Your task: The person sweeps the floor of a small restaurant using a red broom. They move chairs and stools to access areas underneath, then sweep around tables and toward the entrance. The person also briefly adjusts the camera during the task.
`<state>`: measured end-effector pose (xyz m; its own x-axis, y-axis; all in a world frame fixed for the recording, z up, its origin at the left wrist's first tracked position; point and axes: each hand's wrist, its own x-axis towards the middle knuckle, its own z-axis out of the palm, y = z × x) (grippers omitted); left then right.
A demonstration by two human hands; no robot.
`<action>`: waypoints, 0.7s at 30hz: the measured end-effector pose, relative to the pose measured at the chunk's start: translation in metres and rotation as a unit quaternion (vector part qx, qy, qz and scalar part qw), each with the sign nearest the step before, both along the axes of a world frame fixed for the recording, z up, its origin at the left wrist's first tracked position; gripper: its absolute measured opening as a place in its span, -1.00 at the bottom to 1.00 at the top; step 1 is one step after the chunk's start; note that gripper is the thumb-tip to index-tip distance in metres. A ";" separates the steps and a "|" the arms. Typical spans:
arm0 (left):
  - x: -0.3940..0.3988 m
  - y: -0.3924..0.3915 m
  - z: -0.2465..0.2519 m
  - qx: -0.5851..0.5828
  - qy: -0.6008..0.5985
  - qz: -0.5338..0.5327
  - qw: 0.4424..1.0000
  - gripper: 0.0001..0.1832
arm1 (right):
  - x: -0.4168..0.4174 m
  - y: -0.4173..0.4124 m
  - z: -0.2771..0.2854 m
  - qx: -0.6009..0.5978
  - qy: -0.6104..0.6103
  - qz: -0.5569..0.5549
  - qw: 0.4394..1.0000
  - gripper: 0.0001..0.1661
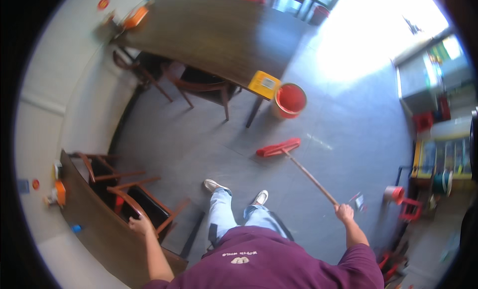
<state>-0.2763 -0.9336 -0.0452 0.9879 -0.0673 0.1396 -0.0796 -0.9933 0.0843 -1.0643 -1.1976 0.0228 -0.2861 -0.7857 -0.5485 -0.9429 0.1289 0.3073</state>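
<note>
My right hand (344, 212) grips the upper end of a long-handled broom (310, 176). The broom's red head (278, 147) rests on the grey floor, ahead of my feet. My left hand (140, 225) is closed on the curved wooden backrest of a chair (148, 206) with a black seat. This chair stands at a dark wooden table (108, 248) on my left. Blur hides the exact placing of the left fingers on the rail.
Another chair (98, 171) stands beyond the held one. Ahead, a second wooden table (209, 31) has chairs (203, 85) tucked along its side. A yellow box (264, 84) lies on its corner, beside a red-lined bin (291, 98). Rightward are a red-and-white bucket (394, 194), red stool (410, 209) and floor litter (359, 202).
</note>
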 end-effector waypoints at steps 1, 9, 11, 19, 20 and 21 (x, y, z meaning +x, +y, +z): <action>-0.031 -0.051 0.015 -0.056 0.039 -0.101 0.993 -0.42 | -0.017 0.016 0.001 0.000 0.003 -0.037 0.999 -0.44; -0.235 -0.224 0.039 -0.150 0.280 -0.479 0.818 -0.45 | -0.058 0.052 -0.051 -0.002 -0.144 -0.135 0.980 -0.49; -0.262 -0.245 0.042 -0.130 0.329 -0.508 0.785 -0.48 | -0.044 0.029 -0.066 -0.014 -0.140 -0.145 0.979 -0.50; -0.230 -0.247 -0.041 -0.041 0.405 -0.219 0.887 -0.70 | -0.112 -0.020 -0.064 0.019 -0.135 -0.232 0.963 -0.46; -0.254 -0.267 -0.025 -0.039 0.450 -0.146 0.880 -0.71 | -0.125 -0.016 -0.047 0.023 -0.115 -0.256 0.959 -0.46; -0.269 -0.287 -0.021 -0.035 0.474 -0.150 0.867 -0.71 | -0.139 -0.009 -0.041 0.014 -0.100 -0.265 0.959 -0.46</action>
